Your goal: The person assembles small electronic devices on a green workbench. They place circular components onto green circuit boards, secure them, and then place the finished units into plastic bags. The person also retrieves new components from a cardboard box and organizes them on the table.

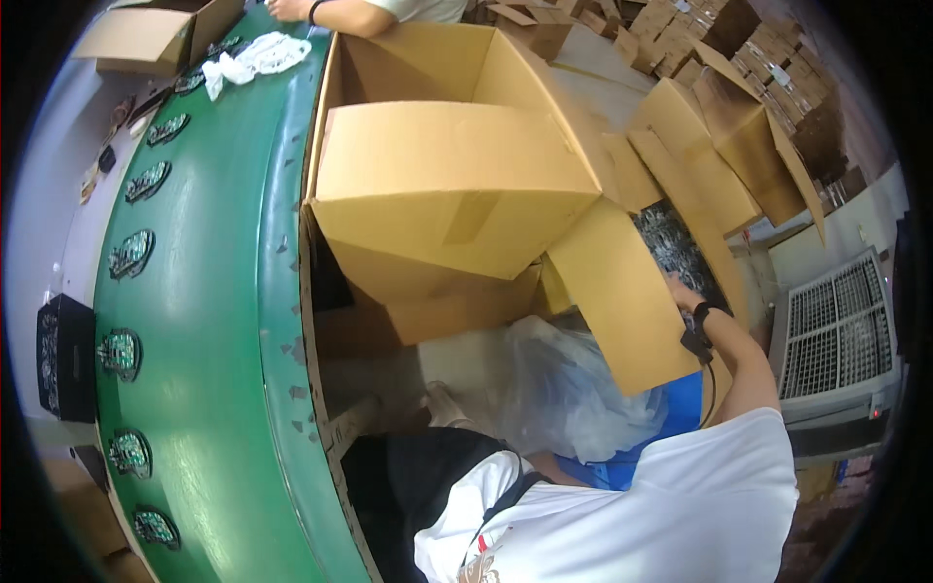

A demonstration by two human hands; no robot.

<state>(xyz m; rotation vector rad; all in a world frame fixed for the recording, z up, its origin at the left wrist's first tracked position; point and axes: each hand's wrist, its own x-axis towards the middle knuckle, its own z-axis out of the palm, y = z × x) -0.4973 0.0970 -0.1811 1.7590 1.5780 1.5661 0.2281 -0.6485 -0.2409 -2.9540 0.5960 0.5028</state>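
Our right hand is at the open cardboard carton, beside the dark, glinting pieces lying inside it; that hand's fingers are partly hidden, so we cannot tell how wide they stand or what they hold. Our left hand is out of view.

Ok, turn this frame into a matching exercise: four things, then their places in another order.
1. right hand
2. white cloth
3. clear plastic
4. black patterned box

A. partly covered by a cardboard flap
B. left of the green work surface
C. at the open carton with dark contents
D. lying on the green work surface

Pairs: 1-C, 2-D, 3-A, 4-B
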